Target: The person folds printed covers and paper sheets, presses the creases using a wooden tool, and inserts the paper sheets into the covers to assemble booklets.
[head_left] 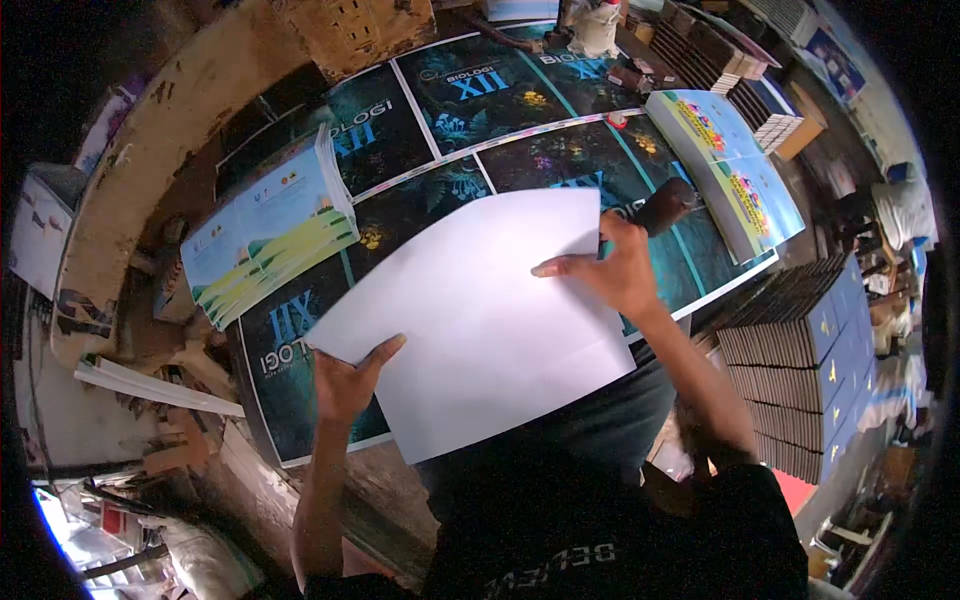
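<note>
A large white sheet of paper is held up in front of me, its blank side toward me. My left hand grips its left edge, thumb on the face and fingers hidden behind. At the upper right edge my right hand pinches it the same way. Beneath the paper, dark printed cover sheets with blue lettering spread over the table. A stack of light blue and green printed sheets lies beyond my left hand. Right of my right hand rests a dark cylindrical object.
Colourful printed covers are piled at the table's right side. Tall stacks of blue-covered books stand to the right, below the table edge. A white bag and small dark blocks sit at the far edge. A worn wooden board stands behind.
</note>
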The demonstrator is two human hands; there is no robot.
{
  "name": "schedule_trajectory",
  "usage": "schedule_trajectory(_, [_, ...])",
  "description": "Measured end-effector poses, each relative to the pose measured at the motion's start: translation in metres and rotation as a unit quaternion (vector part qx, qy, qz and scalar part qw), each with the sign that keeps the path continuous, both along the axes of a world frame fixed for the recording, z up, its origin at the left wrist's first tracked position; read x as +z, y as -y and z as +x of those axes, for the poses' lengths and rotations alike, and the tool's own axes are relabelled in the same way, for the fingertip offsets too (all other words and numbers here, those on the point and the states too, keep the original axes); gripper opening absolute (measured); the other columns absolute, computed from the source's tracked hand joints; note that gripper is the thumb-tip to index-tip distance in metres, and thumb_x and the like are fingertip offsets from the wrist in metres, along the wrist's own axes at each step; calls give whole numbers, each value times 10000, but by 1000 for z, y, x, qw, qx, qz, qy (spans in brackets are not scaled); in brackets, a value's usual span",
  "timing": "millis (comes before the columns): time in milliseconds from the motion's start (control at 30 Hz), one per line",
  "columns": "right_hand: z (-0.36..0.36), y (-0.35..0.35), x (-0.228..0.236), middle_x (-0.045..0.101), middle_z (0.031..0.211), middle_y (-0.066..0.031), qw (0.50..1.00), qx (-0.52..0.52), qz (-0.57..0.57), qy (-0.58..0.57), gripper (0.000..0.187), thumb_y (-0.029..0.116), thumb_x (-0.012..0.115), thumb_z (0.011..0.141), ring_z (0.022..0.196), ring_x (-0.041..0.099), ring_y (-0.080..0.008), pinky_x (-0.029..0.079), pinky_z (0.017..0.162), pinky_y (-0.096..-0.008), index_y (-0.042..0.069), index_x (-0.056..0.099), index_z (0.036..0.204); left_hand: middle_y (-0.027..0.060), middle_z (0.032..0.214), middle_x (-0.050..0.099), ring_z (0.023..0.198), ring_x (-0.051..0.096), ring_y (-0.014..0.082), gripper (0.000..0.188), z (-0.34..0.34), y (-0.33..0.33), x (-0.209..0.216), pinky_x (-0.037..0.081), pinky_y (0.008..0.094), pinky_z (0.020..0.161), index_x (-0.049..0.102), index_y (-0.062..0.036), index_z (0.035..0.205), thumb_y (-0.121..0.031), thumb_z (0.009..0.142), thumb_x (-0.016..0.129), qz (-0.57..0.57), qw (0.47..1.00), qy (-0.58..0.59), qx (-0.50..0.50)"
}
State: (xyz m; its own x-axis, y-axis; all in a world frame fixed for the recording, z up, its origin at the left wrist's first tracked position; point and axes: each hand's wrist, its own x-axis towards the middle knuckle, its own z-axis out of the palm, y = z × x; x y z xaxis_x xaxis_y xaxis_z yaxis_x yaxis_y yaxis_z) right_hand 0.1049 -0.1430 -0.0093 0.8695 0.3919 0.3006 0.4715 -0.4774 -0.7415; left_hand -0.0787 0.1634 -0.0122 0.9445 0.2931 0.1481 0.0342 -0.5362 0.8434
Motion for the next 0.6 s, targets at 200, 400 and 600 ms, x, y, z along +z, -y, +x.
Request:
schedule_trajectory(200, [-14, -3, -20, 701, 758, -133, 985, -67, 14, 159, 499, 343, 943, 568, 685, 661, -245, 514, 678, -349, -27, 694, 790, 97, 879, 736, 755, 697, 172, 305, -16, 10, -31, 543, 314, 673, 712, -1, 949, -192, 767, 863, 53, 993, 66, 80])
schedule_trajectory(400, [-17, 8, 43, 719, 816, -114, 995, -1, 69, -67, 584, 302, 931, 643, 761, 701, -177, 552, 679, -314, -35, 644, 1023, 91, 914, 723, 781, 687, 137, 304, -13, 13, 29, 546, 293, 689, 678, 15, 994, -140, 784, 834, 40, 997, -27, 59])
schedule_trajectory(600, [-39, 20, 36, 731, 915, -180, 972, 39, 74, -219, 682, 265, 925, 659, 758, 724, -225, 556, 649, -315, -32, 566, 1157, 106, 917, 721, 790, 681, 148, 460, -39, 14, 17, 552, 287, 681, 602, 44, 1136, -141, 783, 831, -73, 995, -16, 69])
